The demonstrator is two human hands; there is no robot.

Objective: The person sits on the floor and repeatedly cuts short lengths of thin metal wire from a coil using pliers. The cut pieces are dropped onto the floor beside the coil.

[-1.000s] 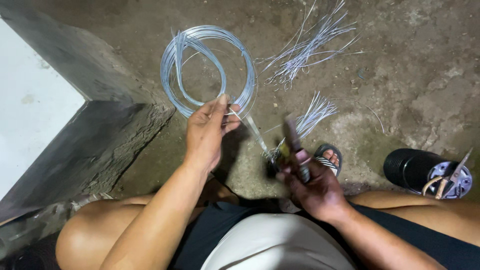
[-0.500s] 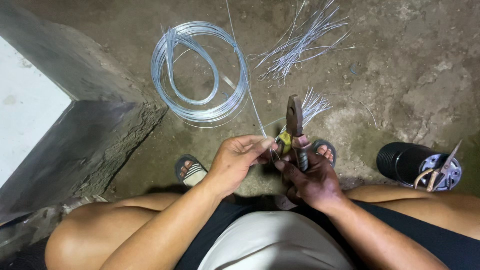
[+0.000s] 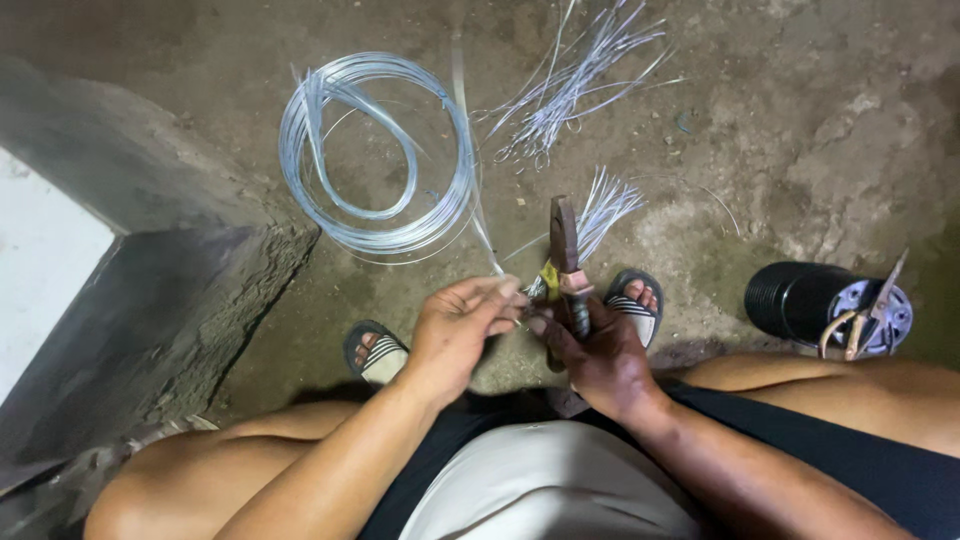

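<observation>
From the head camera, looking down over the person's lap, the two hands met close together just above the knees. The right hand (image 3: 600,352) was wrapped shut around the handles of a pair of pliers (image 3: 563,262), whose long axis ran almost straight up and away from the body, nose pointing toward the far floor. The left hand (image 3: 462,330) sat just beside it on the left, fingers pinched narrow on a thin wire strand (image 3: 478,215). That strand ran away from the pinch, up and slightly left, toward the wire coil (image 3: 375,150) lying flat on the concrete floor (image 3: 800,130). The pinched end lay right at the base of the plier jaws, so the left hand was the nearer one to the wire and the tool stood immediately to its right. Whether the jaws already bit the strand could not be told.

Both forearms came in from the lower edge, converging, wrists bent slightly inward. Beyond the pliers lay a small bundle of cut wire pieces (image 3: 605,205), and a looser scatter of cut wires (image 3: 575,85) farther off. A black round container (image 3: 800,300) with a second tool (image 3: 865,320) resting on it lay to the right, well apart. A concrete ledge (image 3: 150,270) stood at left. Sandalled feet (image 3: 630,300) showed below the hands.
</observation>
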